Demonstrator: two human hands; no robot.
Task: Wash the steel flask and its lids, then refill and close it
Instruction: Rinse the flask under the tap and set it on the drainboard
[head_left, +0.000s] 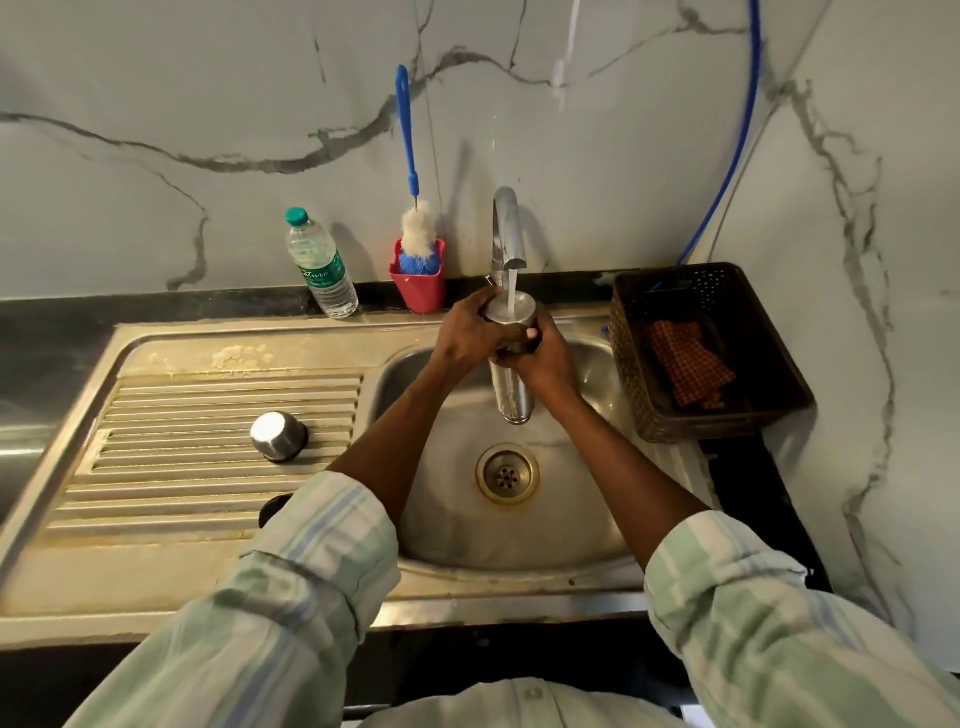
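The steel flask (511, 395) hangs over the sink basin (447, 467), held between both hands. My left hand (467, 335) wraps its upper end from the left. My right hand (543, 361) grips it from the right, just below. Water runs from the tap (506, 228) onto the flask's flat upper end (498, 310). A steel cap lid (279, 436) stands on the ribbed drainboard (208, 405), left of the basin. A small dark round object (270, 508) peeks out beside my left sleeve; I cannot tell what it is.
A plastic water bottle (319, 265) and a red holder (420, 286) with a blue bottle brush (410, 156) stand against the marble wall. A dark basket (769, 415) holding a checked cloth (688, 364) sits right of the sink. The drain (507, 474) lies below the flask.
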